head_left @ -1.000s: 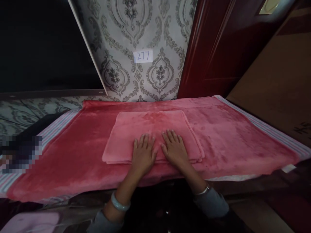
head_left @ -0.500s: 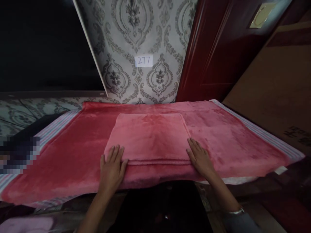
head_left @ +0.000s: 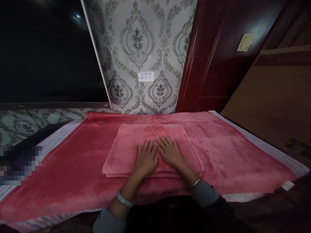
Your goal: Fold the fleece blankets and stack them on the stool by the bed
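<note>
The left hand point(head_left: 146, 160) and right hand point(head_left: 170, 152) lie palms down, side by side, on the folded pink cloth point(head_left: 123, 150), fingers slightly apart and gripping nothing. The cloth lies midway between the striped left and right edges of the red blanket point(head_left: 70, 165), its layered front facing the blanket's near edge. A white tag point(head_left: 288, 185) shows at the near right corner.

Cloth point(head_left: 138, 136) on blanket point(head_left: 80, 165), screen point(head_left: 48, 58) behind left, box point(head_left: 272, 100) right.
</note>
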Demonstrator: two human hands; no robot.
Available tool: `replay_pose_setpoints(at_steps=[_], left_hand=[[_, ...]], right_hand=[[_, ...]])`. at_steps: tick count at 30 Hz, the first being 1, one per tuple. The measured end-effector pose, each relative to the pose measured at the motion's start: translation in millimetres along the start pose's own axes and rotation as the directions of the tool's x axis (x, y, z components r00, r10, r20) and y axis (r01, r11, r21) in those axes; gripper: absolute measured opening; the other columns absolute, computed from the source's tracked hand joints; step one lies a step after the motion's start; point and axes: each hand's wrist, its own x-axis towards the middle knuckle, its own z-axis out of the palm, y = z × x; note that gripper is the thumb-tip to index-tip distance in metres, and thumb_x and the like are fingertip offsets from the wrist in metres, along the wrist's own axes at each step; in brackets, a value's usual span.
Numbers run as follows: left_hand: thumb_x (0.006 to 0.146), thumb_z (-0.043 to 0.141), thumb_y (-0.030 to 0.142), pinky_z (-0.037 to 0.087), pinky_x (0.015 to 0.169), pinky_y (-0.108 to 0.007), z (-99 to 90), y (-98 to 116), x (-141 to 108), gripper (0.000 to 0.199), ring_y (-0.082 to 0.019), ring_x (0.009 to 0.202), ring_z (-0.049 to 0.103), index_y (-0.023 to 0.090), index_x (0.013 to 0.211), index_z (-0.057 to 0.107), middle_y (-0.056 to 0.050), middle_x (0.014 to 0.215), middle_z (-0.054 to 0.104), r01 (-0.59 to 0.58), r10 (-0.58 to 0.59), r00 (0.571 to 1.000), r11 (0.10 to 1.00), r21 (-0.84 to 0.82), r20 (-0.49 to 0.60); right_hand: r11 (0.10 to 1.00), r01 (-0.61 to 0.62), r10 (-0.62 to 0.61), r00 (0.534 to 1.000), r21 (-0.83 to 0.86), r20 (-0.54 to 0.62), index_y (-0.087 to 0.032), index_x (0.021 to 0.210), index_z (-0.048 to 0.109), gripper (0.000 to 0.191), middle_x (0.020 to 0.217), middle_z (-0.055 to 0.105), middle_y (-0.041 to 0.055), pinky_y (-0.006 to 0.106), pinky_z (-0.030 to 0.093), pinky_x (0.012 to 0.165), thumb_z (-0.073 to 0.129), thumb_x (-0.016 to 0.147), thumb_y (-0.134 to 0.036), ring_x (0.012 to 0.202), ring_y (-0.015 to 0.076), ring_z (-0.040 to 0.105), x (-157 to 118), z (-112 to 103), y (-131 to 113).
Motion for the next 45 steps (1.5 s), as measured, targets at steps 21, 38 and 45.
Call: replay_pose_setpoints(at_steps=[21, 38, 45], left_hand=[[0.100, 0.036, 0.043, 0.020, 0.120, -0.062, 12.3, -2.4, -24.7, 0.054, -0.029, 0.149, 0.027, 0.023, 0.150, 0.041, -0.008, 0.160, 0.033, -0.051, 0.049, 0.997, 0.998, -0.037, -0.064], [0.100, 0.034, 0.034, 0.029, 0.115, -0.053, -17.5, -79.6, 111.7, 0.048, -0.031, 0.137, 0.046, 0.011, 0.137, 0.054, -0.019, 0.144, 0.054, 0.211, -0.206, 0.972, 0.977, 0.042, -0.111], [0.100, 0.031, 0.034, 0.029, 0.116, -0.053, 4.9, -81.5, 104.2, 0.049, -0.029, 0.136, 0.046, 0.013, 0.138, 0.055, -0.016, 0.143, 0.056, 0.215, -0.206, 0.965, 0.976, 0.042, -0.160]], right_hand=[[0.998, 0.060, -0.060, 0.998, 0.003, -0.021, -0.023, 0.156, 0.031, 0.058, 0.163, 0.022, 0.0085, 0.056, 0.015, 0.119, 0.040, 0.102, -0.044, 0.150, 0.0294, 0.018, 66.2, 4.3, 11.6], [0.997, 0.066, -0.064, 0.996, 0.033, -0.057, -0.027, 0.156, 0.030, 0.058, 0.164, 0.021, 0.0056, 0.054, 0.015, 0.120, 0.035, 0.103, -0.048, 0.151, 0.0262, 0.016, 67.0, 17.0, 18.8], [0.998, 0.015, -0.016, 1.000, 0.060, 0.023, -0.024, 0.154, 0.034, 0.055, 0.163, 0.025, 0.0057, 0.053, 0.019, 0.119, 0.033, 0.103, -0.044, 0.150, 0.0258, 0.020, 70.0, -0.1, 14.7]])
